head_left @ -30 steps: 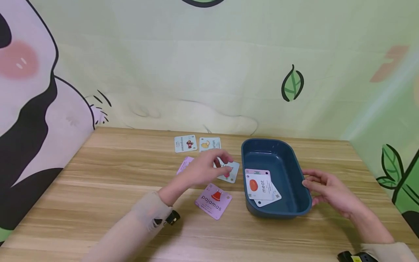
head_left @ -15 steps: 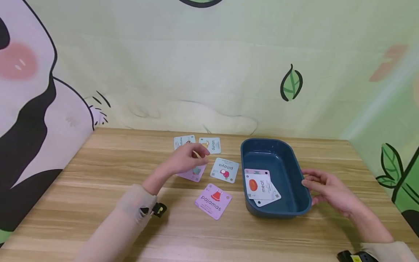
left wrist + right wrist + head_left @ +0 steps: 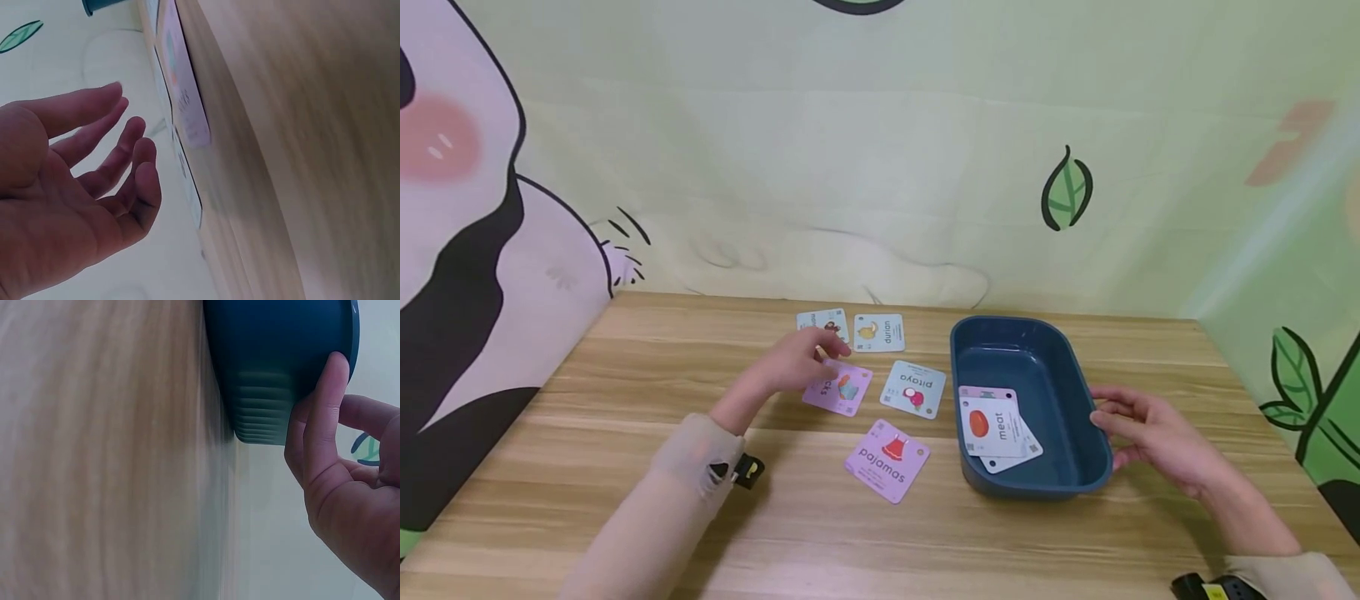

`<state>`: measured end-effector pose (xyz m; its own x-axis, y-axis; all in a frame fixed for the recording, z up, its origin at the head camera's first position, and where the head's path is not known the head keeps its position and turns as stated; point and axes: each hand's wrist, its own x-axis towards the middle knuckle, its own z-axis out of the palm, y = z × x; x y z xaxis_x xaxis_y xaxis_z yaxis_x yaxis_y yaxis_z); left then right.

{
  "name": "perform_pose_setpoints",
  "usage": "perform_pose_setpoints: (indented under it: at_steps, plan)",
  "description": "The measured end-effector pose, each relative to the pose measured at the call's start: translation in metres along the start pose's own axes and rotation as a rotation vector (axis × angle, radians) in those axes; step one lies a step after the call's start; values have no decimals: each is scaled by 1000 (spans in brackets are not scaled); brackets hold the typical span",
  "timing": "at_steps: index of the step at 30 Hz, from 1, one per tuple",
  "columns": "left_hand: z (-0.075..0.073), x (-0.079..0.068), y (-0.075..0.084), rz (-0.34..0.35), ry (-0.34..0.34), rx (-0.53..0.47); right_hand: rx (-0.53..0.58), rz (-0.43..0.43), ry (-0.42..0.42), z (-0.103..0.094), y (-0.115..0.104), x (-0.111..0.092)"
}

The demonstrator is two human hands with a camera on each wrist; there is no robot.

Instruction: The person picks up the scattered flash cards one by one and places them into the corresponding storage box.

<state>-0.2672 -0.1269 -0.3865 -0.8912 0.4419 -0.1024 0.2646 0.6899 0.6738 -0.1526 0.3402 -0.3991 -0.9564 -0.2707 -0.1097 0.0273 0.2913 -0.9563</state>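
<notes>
My left hand [image 3: 797,360] hovers over the left part of a pink card with a socks picture [image 3: 847,387], partly covering it. In the left wrist view its fingers [image 3: 112,162] are loosely bent with nothing between them, apart from the cards. Against the right outer side of a dark blue plastic bin [image 3: 1071,417] rests my right hand [image 3: 1165,437]; its fingertips touch the wall near the rim. Inside the bin, at its left, a white "meat" card [image 3: 992,427] lies on other cards.
Left of the bin lie a "pitaya" card [image 3: 913,389] and a pink "pajamas" card [image 3: 887,461]. Farther back are a "durian" card [image 3: 880,332] and a partly hidden pale card [image 3: 822,319]. The wooden table [image 3: 820,533] meets a printed backdrop [image 3: 850,183].
My left hand has moved left, from above the pitaya card to above the socks card, uncovering the pitaya and durian cards. The right hand and the bin stay as they were.
</notes>
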Motion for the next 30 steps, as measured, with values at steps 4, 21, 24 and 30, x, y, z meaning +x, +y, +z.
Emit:
perform_pose_setpoints:
  at_steps: [4,21,24,30]
  plan:
    - [-3,1,-5,-13,-19,31,4,1,0,0,0,0]
    - [0,8,-15,-71,-62,102,2,25,7,-1,1,-1]
    - [-1,10,-16,-68,-76,122,3,31,9,-1,0,0]
    - [-3,12,-19,-75,-93,141,8,29,3,-1,-1,1]
